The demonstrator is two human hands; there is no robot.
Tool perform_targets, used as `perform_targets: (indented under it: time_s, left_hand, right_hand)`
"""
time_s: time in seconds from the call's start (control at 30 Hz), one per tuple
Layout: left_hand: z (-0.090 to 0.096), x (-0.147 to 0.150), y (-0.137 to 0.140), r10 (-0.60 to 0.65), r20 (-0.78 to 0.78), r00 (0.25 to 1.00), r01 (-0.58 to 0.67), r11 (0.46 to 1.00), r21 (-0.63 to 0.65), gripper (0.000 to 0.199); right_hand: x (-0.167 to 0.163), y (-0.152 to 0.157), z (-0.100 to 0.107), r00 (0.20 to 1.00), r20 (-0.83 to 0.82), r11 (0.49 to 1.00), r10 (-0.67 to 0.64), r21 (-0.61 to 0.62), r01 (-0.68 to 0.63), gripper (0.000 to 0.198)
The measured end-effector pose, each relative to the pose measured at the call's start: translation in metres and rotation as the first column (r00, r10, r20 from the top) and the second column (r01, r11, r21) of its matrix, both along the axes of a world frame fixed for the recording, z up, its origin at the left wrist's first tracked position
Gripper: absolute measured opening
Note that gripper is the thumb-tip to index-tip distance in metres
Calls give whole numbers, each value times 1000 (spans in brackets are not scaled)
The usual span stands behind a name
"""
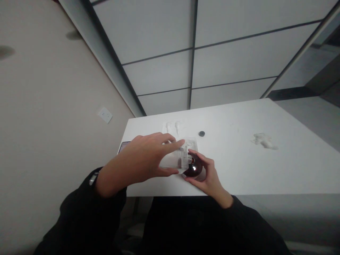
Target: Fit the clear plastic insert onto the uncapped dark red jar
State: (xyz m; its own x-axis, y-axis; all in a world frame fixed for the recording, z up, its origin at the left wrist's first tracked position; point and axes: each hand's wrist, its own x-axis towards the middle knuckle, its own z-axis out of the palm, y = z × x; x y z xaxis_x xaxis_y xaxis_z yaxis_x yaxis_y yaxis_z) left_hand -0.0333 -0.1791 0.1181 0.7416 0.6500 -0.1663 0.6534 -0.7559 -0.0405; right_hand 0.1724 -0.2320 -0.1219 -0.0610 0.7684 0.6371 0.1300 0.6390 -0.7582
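Now, on the far left is a plain wall (53, 106) with a white socket (105, 115) on it. Next comes a white table (265, 170) that runs off to the right. A dark flat thing (123, 146) peeks out at the left edge of the table, behind the left hand, and it is too hidden to tell what it is. Both arms wear black sleeves (87, 219). The left hand (143, 159) is held up over the near part of the table. Its fingers and thumb are closed on a clear box (177, 159), thumb below and fingers on top. The box is see-through, and what is inside is too blurry to make out. Just to the right and a bit lower is the right hand (205, 177). It curls round a dark round ball (193, 169) that shines a little. The ball sits right under the near corner of the box, and the two look like they touch. Behind the hands lies some clear wrap (172, 126) on the table. A small black cap (202, 134) sits near it, a bit to the right. Far off to the right, well apart from the hands, lies a white crumpled wad (264, 141). Behind the table the wall is made of big pale panels (225, 53) with dark lines between them
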Motion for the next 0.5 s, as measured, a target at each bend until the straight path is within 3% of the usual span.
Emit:
perform_targets:
  time_s: [0.5]
  left_hand:
    - [15, 19, -6, 4, -178, 984, 2, 999, 36, 67]
  right_hand:
    - [1, 0, 1, 1000, 10, 1000, -18, 23, 18, 96]
